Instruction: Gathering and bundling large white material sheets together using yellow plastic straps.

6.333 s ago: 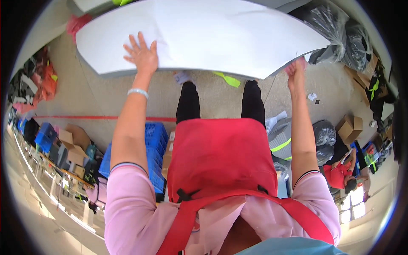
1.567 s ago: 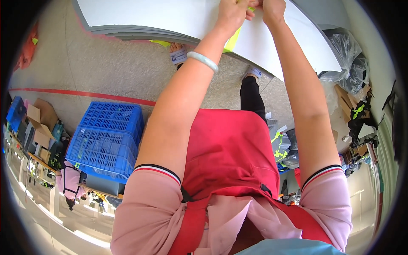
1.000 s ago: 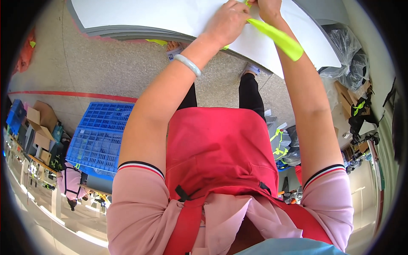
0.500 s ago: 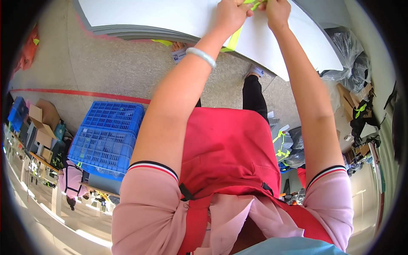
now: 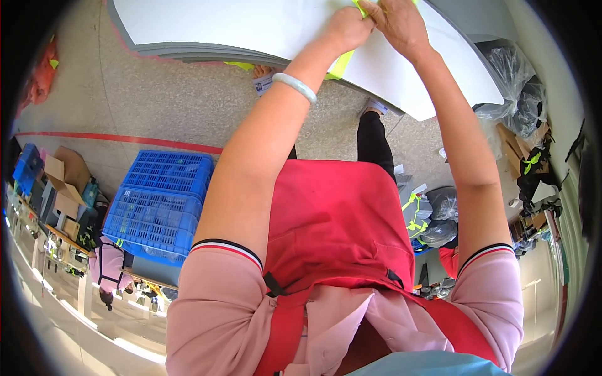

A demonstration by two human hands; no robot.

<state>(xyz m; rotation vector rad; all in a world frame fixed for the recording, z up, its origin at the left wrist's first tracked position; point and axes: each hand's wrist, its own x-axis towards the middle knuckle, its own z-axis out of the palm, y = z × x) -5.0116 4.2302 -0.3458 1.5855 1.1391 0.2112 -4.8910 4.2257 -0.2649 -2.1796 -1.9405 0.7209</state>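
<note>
**Both hands pinching yellow strip at the table's far edge**

Head view: the left hand is curling shut, fingers pinching the neon yellow strip on the white table. The right hand is pressing in right beside it, fingers closing on the same strip. The strip's end is hanging over the table's near edge. A blue crate is sitting on the floor, lower left.

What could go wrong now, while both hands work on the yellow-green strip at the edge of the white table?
1. The yellow-green strip hangs over the edge of the white table. It might slide off if the left hand and right hand loosen.
2. The blue crate stands on the floor close by the person's left side. A step that way could mean a trip.
3. The pale bracelet may catch on the table edge.
</note>
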